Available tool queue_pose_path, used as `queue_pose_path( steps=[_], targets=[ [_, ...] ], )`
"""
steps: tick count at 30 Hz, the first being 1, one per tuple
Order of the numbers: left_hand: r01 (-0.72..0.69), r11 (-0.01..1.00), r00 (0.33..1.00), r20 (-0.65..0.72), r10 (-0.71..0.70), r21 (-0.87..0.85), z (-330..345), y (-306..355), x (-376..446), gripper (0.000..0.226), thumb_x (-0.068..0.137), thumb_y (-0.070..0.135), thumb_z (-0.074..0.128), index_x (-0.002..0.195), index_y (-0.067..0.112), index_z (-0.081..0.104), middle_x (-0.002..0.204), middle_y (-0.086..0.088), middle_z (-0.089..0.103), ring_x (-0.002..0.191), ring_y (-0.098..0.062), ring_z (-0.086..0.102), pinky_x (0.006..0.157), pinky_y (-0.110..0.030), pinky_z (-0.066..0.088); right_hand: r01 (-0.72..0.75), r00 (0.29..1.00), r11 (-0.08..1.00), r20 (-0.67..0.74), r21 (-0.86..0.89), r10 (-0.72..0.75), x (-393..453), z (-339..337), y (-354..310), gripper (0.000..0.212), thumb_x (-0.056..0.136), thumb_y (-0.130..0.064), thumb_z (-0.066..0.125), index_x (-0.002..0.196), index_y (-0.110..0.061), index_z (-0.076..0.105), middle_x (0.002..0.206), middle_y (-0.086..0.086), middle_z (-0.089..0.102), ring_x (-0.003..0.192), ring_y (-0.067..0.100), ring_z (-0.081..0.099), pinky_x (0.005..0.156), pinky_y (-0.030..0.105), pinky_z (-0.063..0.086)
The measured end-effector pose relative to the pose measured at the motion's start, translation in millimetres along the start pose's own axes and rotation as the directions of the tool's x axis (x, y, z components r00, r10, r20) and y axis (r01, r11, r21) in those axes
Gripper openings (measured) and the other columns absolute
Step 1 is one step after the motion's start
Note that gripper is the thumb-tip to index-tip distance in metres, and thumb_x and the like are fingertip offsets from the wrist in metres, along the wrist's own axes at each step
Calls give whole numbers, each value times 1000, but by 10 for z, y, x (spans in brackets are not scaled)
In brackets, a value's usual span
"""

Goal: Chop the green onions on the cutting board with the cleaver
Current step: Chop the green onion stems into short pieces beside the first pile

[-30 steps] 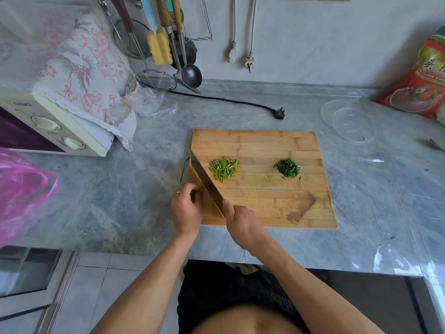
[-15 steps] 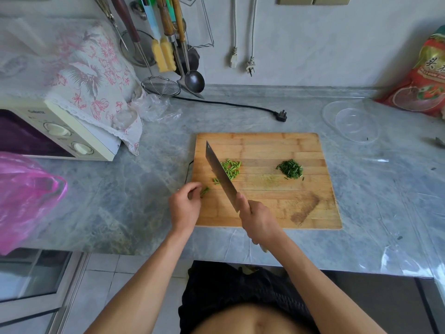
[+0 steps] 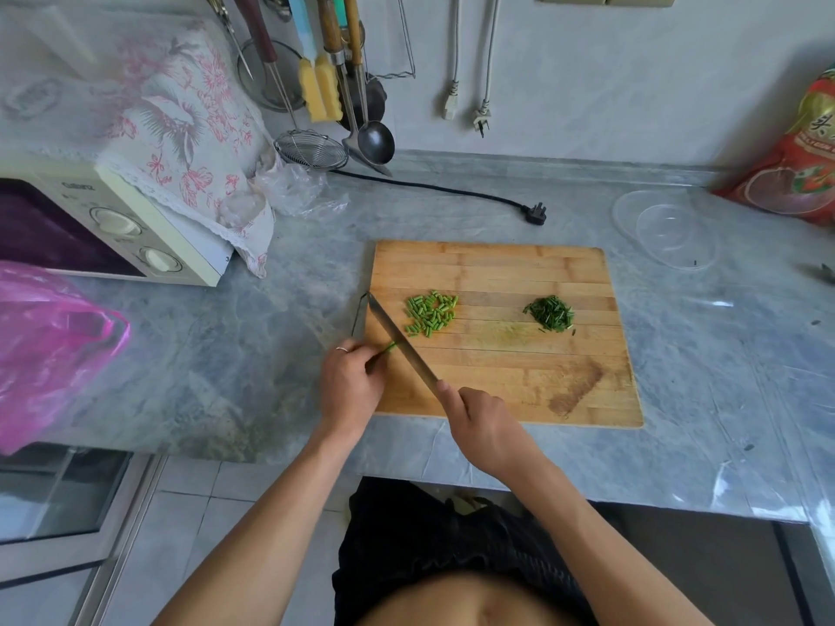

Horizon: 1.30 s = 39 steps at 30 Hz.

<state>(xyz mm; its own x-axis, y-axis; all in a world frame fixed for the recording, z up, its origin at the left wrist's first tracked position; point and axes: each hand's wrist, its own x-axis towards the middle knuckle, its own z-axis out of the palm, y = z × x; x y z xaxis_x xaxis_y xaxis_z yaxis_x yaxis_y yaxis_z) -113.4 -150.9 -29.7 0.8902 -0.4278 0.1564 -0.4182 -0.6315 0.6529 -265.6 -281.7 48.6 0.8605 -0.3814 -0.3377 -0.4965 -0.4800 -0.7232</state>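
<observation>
Mid-chop: the right hand (image 3: 481, 424) grips the steel cleaver (image 3: 402, 345), edge down on the bamboo cutting board (image 3: 497, 273). The left hand (image 3: 350, 381) pinches the last green onion stub (image 3: 391, 347) beside the blade. Next likely calls for withdrawing the fingertips, then slicing again.

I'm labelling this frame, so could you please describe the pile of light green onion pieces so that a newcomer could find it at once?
Find the wooden cutting board on the grey counter. The pile lies left of centre, beside the cleaver. Its pieces are chunky and light green; the right pile is darker and finer.
</observation>
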Motion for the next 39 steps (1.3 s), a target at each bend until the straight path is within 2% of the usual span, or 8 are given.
queue_pose_path(
  steps=[5, 10, 14, 19, 21, 28, 33, 39],
  targets=[
    [26, 997, 999, -49, -23, 66, 94, 6, -8, 15, 83, 10, 70, 94, 16, 78, 88, -7, 68, 80, -29, 62, 64, -33, 47, -67, 994, 986, 75, -150, 79, 6, 45, -90, 58, 98, -57, 21, 82, -12, 52, 71, 6, 51, 68, 25, 48, 66, 34, 38],
    [24, 993, 998, -60, -17, 114, 88, 13, -5, 11, 85, 14, 70, 92, 18, 78, 83, -7, 65, 76, -29, 59, 64, -29, 39, -79, 991, 975, 86, -207, 98, 25, 61, -128, 61, 97, -59, 17, 89, -10, 52, 74, 6, 51, 71, 25, 49, 66, 34, 38],
    [4, 987, 998, -68, 7, 158, 86, 40, -24, 8, 84, 13, 70, 88, 17, 77, 80, -8, 64, 73, -31, 59, 63, -33, 42, -58, 991, 964, 99, -260, 87, 31, 76, -166, 57, 101, -54, 16, 93, -9, 50, 77, 6, 48, 74, 25, 48, 51, 27, 31],
    [-14, 989, 997, -77, 25, 148, 99, 30, -28, 6, 83, 12, 72, 85, 16, 76, 79, -8, 64, 73, -31, 58, 64, -35, 45, -48, 990, 958, 110, -284, 83, 66, 94, -190, 56, 100, -54, 15, 92, -10, 49, 79, 7, 48, 75, 26, 48, 59, 32, 36],
    [-13, 991, 997, -78, 24, 132, 104, 27, -28, 7, 83, 13, 73, 87, 17, 77, 79, -7, 63, 74, -30, 58, 65, -36, 46, -43, 990, 961, 119, -272, 78, 98, 95, -208, 58, 99, -56, 13, 91, -11, 48, 82, 10, 50, 76, 27, 48, 68, 35, 38],
    [-7, 997, 998, -68, 12, 77, 107, 58, -49, 25, 86, 34, 57, 87, 17, 75, 78, -6, 60, 76, -30, 57, 66, -39, 47, -64, 989, 976, 119, -207, 90, 267, 211, -226, 54, 100, -53, 17, 93, -9, 47, 84, 10, 50, 78, 26, 48, 70, 34, 37],
    [32, 994, 997, -80, -25, 100, 109, 63, -48, 6, 85, 17, 69, 81, 15, 73, 79, -5, 60, 73, -30, 58, 65, -34, 42, -76, 991, 994, 106, -82, 84, 385, 182, -259, 56, 101, -51, 17, 82, -8, 49, 70, 8, 48, 64, 24, 47, 68, 33, 37],
    [-7, 994, 997, -81, 16, 111, 132, 16, -55, 6, 86, 9, 70, 89, 11, 75, 86, -4, 63, 77, -28, 59, 70, -36, 47, -194, 980, 973, 63, 123, 188, 236, 95, -128, 50, 101, -53, 21, 65, -22, 39, 60, 3, 45, 51, 15, 41, 50, 28, 37]
  ],
)
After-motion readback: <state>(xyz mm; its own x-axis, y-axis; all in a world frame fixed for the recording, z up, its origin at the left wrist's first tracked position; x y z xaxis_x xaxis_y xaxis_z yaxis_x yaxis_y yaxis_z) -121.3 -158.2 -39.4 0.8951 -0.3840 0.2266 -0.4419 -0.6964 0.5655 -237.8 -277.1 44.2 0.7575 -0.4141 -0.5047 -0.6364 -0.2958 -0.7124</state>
